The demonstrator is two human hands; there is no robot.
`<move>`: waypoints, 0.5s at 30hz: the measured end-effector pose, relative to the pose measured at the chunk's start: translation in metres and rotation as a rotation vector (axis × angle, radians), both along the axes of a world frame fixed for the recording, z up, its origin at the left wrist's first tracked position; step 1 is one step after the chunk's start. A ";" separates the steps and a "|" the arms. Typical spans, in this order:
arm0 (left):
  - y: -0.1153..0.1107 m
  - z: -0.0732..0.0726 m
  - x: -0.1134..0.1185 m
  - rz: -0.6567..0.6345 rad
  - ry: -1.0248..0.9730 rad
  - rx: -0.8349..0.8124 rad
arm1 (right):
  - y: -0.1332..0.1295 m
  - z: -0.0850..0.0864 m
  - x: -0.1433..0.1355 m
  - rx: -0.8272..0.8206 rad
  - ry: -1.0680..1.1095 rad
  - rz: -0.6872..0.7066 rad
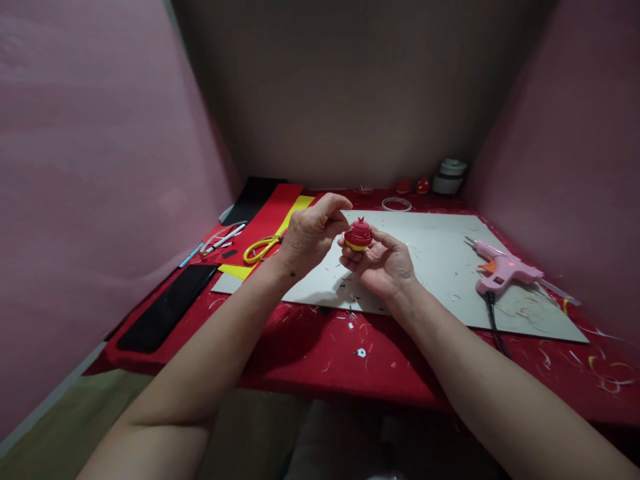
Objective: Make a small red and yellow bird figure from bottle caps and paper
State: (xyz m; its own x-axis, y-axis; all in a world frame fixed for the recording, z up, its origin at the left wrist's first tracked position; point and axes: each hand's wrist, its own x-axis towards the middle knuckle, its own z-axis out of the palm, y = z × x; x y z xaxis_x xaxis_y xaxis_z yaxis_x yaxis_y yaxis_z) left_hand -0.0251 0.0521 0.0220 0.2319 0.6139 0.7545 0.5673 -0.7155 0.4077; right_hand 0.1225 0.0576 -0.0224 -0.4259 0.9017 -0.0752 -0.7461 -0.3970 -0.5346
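Note:
A small round red ornament with a yellow base and a pointed red tuft on top is held upright above the white board. My right hand grips it from the right and below, fingers around its lower part. Just left of the ornament is my left hand, its index finger arched over the thumb side near the ornament's upper left. What the left fingertips hold, if anything, is too small to make out.
A pink glue gun lies on the board's right. Yellow-handled scissors, red felt and a black phone-like slab are at left. Behind stand a tape ring, two red ornaments and a lidded jar. Scraps litter the red cloth.

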 end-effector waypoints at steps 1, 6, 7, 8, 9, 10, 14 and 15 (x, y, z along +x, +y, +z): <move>-0.001 0.000 0.000 0.010 0.011 0.002 | 0.000 0.000 0.000 0.000 -0.007 0.007; 0.000 0.001 0.000 0.039 0.056 0.030 | 0.001 -0.002 0.000 0.014 0.010 -0.002; 0.000 0.001 -0.001 0.041 0.061 0.036 | 0.001 -0.002 0.000 0.015 0.013 -0.007; 0.001 0.000 -0.001 0.042 0.063 0.039 | 0.001 -0.003 -0.001 0.014 0.013 -0.009; 0.001 0.000 -0.001 0.039 0.062 0.042 | 0.001 -0.003 -0.001 0.013 0.012 -0.008; 0.001 -0.001 -0.001 0.035 0.056 0.042 | 0.001 -0.003 -0.001 0.014 0.009 -0.006; 0.000 -0.001 0.001 0.019 0.020 0.019 | 0.001 -0.002 -0.001 0.018 -0.008 0.003; -0.001 -0.001 0.001 0.020 0.014 0.012 | 0.001 -0.001 -0.001 0.022 -0.009 0.004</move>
